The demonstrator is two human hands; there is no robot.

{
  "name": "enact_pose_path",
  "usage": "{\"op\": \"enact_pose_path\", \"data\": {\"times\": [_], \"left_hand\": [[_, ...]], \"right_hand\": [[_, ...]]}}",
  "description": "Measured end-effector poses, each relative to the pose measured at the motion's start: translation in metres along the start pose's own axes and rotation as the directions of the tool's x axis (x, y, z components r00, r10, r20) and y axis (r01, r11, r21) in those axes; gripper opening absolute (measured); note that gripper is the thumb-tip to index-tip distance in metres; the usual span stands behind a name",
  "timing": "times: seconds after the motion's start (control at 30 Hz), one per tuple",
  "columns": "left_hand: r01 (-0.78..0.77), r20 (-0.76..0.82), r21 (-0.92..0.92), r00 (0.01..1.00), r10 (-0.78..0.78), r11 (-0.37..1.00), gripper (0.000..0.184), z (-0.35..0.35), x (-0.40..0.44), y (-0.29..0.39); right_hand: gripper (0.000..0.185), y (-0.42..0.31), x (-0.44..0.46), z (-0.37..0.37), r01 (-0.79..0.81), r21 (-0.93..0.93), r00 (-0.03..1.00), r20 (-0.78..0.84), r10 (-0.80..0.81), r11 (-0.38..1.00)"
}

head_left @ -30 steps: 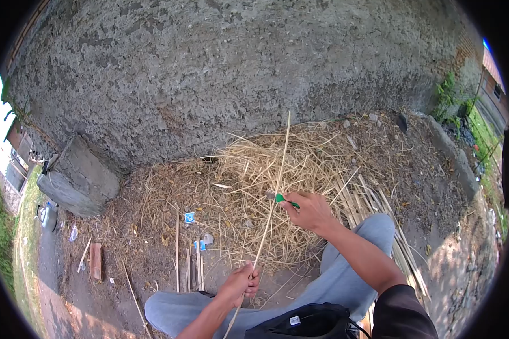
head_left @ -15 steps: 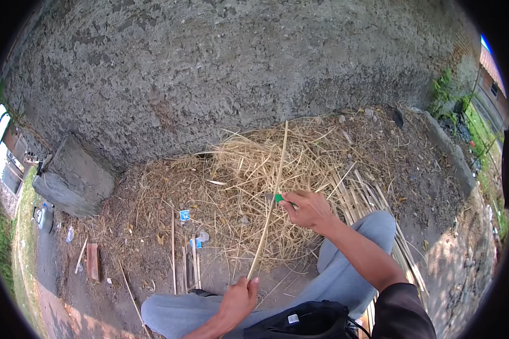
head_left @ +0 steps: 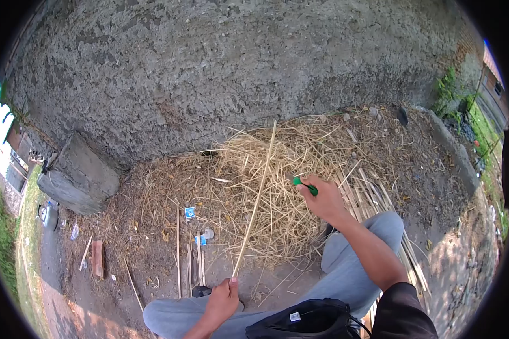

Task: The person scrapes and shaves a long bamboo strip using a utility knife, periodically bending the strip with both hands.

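My left hand (head_left: pixel 223 300), low in the view above the left leg, is closed around the lower end of a long thin bamboo strip (head_left: pixel 258 198). The strip slants up and slightly right, its far end near the foot of the wall. My right hand (head_left: pixel 323 200) is closed on a green-handled knife (head_left: pixel 297 181), held to the right of the strip and apart from it. Little of the blade can be made out. Beneath both lies a heap of pale shavings (head_left: pixel 291 226).
Bamboo slats (head_left: pixel 411 265) lie by my right leg, and a few narrower ones (head_left: pixel 178 248) lie left of the heap. A rough wall (head_left: pixel 237 68) stands behind. To the left are a concrete block (head_left: pixel 79 178), a reddish brick (head_left: pixel 98 259) and a kettle (head_left: pixel 48 216).
My right hand with the knife has moved right, away from the strip. My left hand has shifted left and down, and the strip has moved left with it.
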State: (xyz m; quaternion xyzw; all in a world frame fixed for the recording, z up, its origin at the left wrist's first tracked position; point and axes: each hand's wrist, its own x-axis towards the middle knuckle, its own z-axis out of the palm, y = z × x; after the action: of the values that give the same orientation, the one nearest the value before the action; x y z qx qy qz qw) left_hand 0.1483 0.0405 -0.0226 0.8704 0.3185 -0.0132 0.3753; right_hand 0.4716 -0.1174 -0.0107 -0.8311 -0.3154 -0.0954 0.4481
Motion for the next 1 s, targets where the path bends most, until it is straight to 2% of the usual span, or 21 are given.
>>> {"op": "enact_pose_path", "data": {"times": [0.03,0.1,0.13,0.2,0.23,0.27,0.33,0.4,0.5,0.77,0.83,0.9,0.93,1.0], "left_hand": [[-0.005,-0.002,0.006,1.0,0.005,1.0,0.049,-0.001,-0.001,0.004],[-0.011,0.012,0.094,1.0,0.01,0.996,0.043,-0.003,-0.008,0.015],[-0.008,0.009,0.097,1.0,0.007,0.995,0.043,-0.004,-0.01,0.018],[-0.021,-0.025,0.219,0.999,0.027,0.975,0.036,-0.003,-0.016,0.024],[-0.017,-0.026,0.224,0.999,0.023,0.974,0.036,-0.004,-0.019,0.025],[-0.027,-0.04,0.259,0.998,0.039,0.965,0.033,-0.007,-0.022,0.025],[-0.038,-0.054,0.296,0.997,0.057,0.954,0.03,-0.011,-0.028,0.024],[-0.072,-0.092,0.383,0.989,0.116,0.921,0.029,-0.017,-0.035,0.026],[-0.128,-0.088,0.359,0.981,0.17,0.924,0.026,-0.027,-0.056,0.038],[-0.072,-0.093,0.367,0.989,0.114,0.927,0.027,-0.029,-0.075,0.024],[-0.052,-0.079,0.388,0.993,0.09,0.92,0.027,-0.028,-0.083,0.02],[-0.022,-0.009,0.47,1.0,0.03,0.882,0.026,-0.024,-0.102,0.008],[-0.029,-0.003,0.48,0.999,0.034,0.877,0.026,-0.029,-0.112,0.006],[-0.093,-0.052,0.479,0.99,0.134,0.873,0.024,-0.039,-0.136,0.003]], "right_hand": [[0.023,-0.008,-0.003,0.002,-0.001,0.003,1.0,-0.007,0.001,1.0],[0.023,-0.024,-0.009,0.003,-0.042,0.077,0.967,0.253,0.022,0.996],[0.023,-0.025,-0.011,0.008,-0.042,0.082,0.967,0.253,0.02,0.996],[0.021,-0.029,-0.015,0.016,0.083,0.207,0.968,0.214,-0.128,0.975],[0.019,-0.037,-0.011,0.007,0.018,0.198,0.956,0.283,-0.075,0.98],[0.019,-0.035,-0.011,0.01,0.016,0.204,0.956,0.283,-0.074,0.979],[0.018,-0.031,-0.009,0.015,0.282,0.173,0.95,0.084,-0.299,0.944],[0.017,-0.034,-0.013,0.014,0.289,0.158,0.95,0.073,-0.303,0.944],[0.016,-0.037,-0.016,0.015,0.314,0.119,0.945,0.05,-0.322,0.942],[0.017,-0.032,-0.02,0.028,0.381,0.107,0.923,0.018,-0.385,0.918],[0.02,-0.032,-0.016,0.028,0.301,0.077,0.954,-0.013,-0.301,0.951],[0.022,-0.012,0.012,0.012,0.05,-0.034,0.998,0.024,-0.05,0.998],[0.022,-0.003,0.024,0.004,0.04,-0.031,0.999,0.016,-0.04,0.999],[0.023,0.01,0.035,-0.005,-0.098,-0.017,0.993,0.066,0.099,0.995]]}}
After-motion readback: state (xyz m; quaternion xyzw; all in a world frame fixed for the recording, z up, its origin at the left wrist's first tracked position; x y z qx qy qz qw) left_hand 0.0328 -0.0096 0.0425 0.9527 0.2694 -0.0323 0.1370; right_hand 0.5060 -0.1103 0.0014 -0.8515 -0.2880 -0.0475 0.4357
